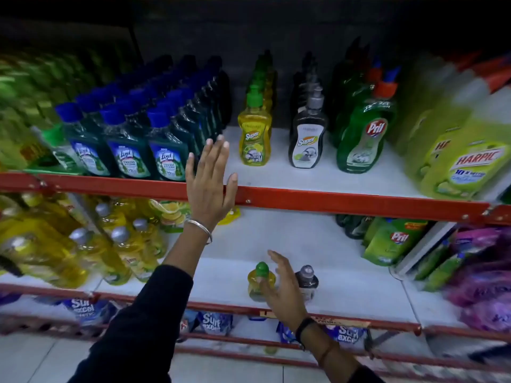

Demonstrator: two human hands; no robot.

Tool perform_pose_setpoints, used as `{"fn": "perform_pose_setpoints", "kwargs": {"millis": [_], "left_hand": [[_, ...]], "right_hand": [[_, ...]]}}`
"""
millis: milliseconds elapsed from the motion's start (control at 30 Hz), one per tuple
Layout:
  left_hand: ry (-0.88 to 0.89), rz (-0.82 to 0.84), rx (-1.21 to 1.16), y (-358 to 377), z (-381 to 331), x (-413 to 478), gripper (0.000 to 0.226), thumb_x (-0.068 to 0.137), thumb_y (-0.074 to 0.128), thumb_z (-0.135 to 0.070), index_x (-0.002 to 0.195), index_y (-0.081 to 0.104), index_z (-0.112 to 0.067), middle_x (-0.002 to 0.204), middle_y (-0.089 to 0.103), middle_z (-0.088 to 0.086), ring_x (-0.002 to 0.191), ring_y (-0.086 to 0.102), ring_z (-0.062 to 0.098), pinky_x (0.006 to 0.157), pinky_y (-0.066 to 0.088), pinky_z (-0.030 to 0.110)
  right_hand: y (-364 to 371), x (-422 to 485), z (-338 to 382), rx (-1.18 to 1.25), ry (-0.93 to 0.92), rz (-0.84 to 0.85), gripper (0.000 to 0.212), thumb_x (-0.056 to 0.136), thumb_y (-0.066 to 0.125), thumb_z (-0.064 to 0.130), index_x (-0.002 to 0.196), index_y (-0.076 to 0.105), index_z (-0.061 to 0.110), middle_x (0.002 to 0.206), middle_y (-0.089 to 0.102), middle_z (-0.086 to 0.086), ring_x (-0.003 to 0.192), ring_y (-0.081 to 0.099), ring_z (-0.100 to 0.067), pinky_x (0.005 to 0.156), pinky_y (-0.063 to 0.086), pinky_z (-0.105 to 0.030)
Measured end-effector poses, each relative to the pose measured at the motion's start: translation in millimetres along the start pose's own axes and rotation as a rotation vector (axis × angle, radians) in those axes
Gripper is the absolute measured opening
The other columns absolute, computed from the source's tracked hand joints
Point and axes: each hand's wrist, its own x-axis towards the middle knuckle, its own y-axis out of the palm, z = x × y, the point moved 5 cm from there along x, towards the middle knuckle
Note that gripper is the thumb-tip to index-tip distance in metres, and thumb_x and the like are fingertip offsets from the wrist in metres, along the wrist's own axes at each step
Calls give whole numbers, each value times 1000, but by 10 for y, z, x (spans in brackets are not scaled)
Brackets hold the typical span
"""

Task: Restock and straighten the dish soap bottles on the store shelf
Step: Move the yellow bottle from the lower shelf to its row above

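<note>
Store shelf (331, 201); right hand (282, 283) spread between two bottles (258, 283).

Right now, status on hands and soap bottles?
Left hand open at upper shelf edge, empty. Right hand open between yellow bottle and grey bottle. Nothing blocking.

Open hands (210, 183) before soap bottles (254, 139)

"Super" bottle (254, 139), "Pril" bottle (362, 139), "Harpic" pack (467, 164)
</note>
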Motion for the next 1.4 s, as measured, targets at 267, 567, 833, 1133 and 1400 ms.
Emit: {"fn": "perform_pose_setpoints", "kwargs": {"millis": [267, 567, 833, 1133, 1400], "left_hand": [[58, -65, 195, 174, 109, -14, 50, 101, 32, -35, 148, 34, -16, 150, 44, 6, 142, 33, 23, 121, 8, 42], [62, -82, 228, 173, 121, -22, 52, 102, 28, -36, 150, 32, -16, 150, 44, 5, 143, 33, 24, 119, 14, 46], [44, -40, 204, 176, 124, -17, 52, 102, 27, -36, 151, 30, -19, 152, 40, 4, 144, 34, 24, 117, 21, 49], [51, -30, 204, 160, 100, -18, 51, 102, 27, -36, 149, 34, -16, 150, 44, 5, 142, 36, 24, 116, 22, 46], [48, -62, 202, 130, 113, -6, 53, 102, 28, -35, 151, 31, -16, 152, 41, 5, 142, 36, 24, 115, 26, 48]], "right_hand": [[320, 103, -523, 30, 302, 112, 67, 74, 51, 44, 134, 38, 18, 134, 52, -10, 123, 50, -24, 106, 42, -43], [227, 77, -389, 149, 300, -17, 42, 69, 70, 8, 95, 51, 35, 99, 64, -2, 93, 61, -22, 78, 51, -22], [-334, 286, 446, 308, 95, -68, 40, 71, 80, 13, 103, 60, 25, 99, 69, 11, 88, 65, 2, 75, 51, -14], [-1151, 658, 1535, 369, -235, -127, 46, 65, 79, 31, 106, 61, 21, 103, 70, -1, 95, 68, -16, 84, 56, -29], [-1381, 1224, 1948, 391, -379, -289, 42, 76, 72, 23, 114, 58, 11, 107, 67, -5, 97, 66, -13, 83, 55, -28]]}}
